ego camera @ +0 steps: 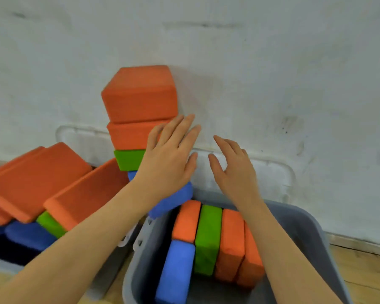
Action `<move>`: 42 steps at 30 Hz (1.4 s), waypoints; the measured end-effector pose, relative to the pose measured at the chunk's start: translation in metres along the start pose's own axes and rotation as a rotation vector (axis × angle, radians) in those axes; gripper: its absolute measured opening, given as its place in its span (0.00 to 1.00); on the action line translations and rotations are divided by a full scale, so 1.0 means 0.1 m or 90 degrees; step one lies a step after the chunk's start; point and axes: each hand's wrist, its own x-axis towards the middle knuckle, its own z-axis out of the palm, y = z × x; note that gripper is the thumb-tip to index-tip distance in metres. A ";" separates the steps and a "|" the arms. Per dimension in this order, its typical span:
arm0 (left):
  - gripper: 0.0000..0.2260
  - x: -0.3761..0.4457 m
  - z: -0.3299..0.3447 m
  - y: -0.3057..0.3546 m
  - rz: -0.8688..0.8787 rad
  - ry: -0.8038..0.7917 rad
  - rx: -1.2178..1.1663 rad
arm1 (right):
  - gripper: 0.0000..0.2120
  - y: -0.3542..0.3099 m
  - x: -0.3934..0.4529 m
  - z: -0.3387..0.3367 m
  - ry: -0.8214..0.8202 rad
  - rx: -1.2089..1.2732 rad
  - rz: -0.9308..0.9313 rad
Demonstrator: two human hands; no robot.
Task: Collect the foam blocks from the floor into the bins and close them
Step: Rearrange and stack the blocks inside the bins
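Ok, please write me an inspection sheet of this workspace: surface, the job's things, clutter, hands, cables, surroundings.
Surface: wooden floor, visible at the right and bottom edges.
Job's things: right grey bin holds blocks standing on edge: orange, green and blue. Left bin is heaped with orange blocks over green and blue ones. A stack of two orange, one green and blue blocks leans at the wall between the bins. Clear lids stand against the wall; both bins open.
Clutter: nothing seen.
Hands: left hand flat against the stack; right hand open, holding nothing.
Cables: nothing seen.
Surroundings: white scuffed wall.
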 end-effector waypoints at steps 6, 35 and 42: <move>0.24 0.24 -0.42 -0.91 -0.049 0.041 0.066 | 0.31 -0.86 0.66 0.13 -0.047 0.010 -0.026; 0.22 0.56 -0.18 -1.22 0.015 -0.043 -0.252 | 0.29 -1.06 0.68 -0.26 0.159 0.064 0.105; 0.32 0.22 0.18 -1.14 0.020 -0.149 -0.067 | 0.28 -0.77 0.36 -0.50 0.104 -0.129 0.153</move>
